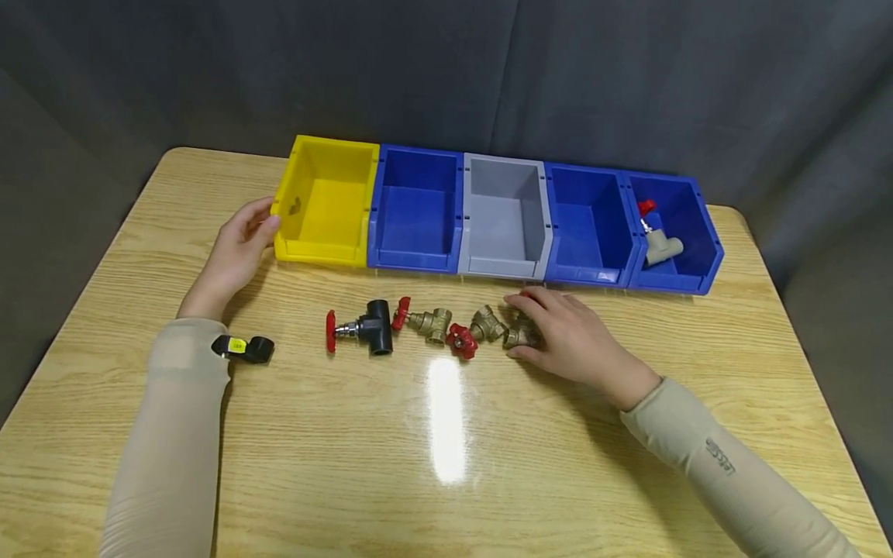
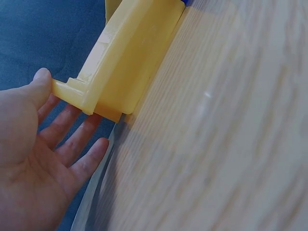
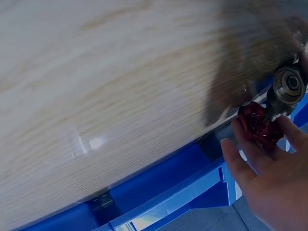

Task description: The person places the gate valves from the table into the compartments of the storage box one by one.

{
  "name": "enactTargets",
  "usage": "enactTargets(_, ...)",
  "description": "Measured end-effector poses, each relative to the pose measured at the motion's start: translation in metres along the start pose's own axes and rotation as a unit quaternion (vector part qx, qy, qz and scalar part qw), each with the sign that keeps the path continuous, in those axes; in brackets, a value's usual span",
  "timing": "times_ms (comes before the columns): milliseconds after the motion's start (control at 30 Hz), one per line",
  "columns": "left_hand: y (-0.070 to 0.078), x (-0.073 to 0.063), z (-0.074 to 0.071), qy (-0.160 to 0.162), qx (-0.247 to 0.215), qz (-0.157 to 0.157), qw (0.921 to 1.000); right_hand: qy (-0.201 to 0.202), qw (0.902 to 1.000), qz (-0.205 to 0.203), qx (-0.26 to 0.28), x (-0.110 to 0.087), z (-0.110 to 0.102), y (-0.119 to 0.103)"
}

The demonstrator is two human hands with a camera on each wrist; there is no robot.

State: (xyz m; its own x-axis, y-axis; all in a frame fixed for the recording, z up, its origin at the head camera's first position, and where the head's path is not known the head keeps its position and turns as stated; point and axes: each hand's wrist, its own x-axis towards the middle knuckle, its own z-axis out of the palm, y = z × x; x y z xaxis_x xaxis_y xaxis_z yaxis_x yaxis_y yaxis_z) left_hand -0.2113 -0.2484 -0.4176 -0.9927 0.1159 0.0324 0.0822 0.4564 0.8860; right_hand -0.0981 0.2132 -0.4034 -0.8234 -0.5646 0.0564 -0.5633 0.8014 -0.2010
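My left hand (image 1: 240, 244) is at the outer left side of the yellow bin (image 1: 281, 225), thumb and index finger touching its rim near the front corner; the other fingers (image 2: 79, 156) spread loosely below. My right hand (image 1: 575, 337) reaches over a brass gate valve (image 1: 518, 337) and grips it, thumb at the near side. The fingers curl by its red handwheel (image 3: 260, 124), mostly hidden from above. To the left lie two more brass valves (image 1: 487, 324) (image 1: 436, 325) with red handwheels and a black tee valve (image 1: 378, 327) with a red handwheel.
Right of the yellow bin stand a blue bin (image 1: 415, 263), a grey bin (image 1: 498, 268) and two more blue bins (image 1: 586, 275) (image 1: 673, 283). The rightmost holds a beige tee valve (image 1: 661, 246) with a red handle. A dark curtain (image 1: 446, 70) hangs behind the wooden table (image 1: 335, 465).
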Motion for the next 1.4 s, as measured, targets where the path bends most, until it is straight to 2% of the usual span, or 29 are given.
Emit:
enactTargets(400, 0.001, -0.002, -0.001, 0.001, 0.001, 0.006, 1.0000, 0.006, 0.9997, -0.010, 0.020, 0.002, 0.000, 0.002)
enactTargets(767, -0.001, -0.001, 0.000, -0.001, 0.003, -0.004, 1.0000, 0.039, 0.9982, -0.023, 0.038, -0.001, -0.005, 0.002)
enactTargets(967, -0.002, 0.000, -0.001, -0.001, 0.002, -0.004, 1.0000, 0.063, 0.9971, -0.035, 0.024, -0.004, -0.013, 0.003)
enactTargets(1400, -0.004, 0.001, -0.001, -0.001, -0.003, -0.005, 1.0000, 0.069, 0.9976, 0.001, 0.004, -0.017, -0.034, 0.003)
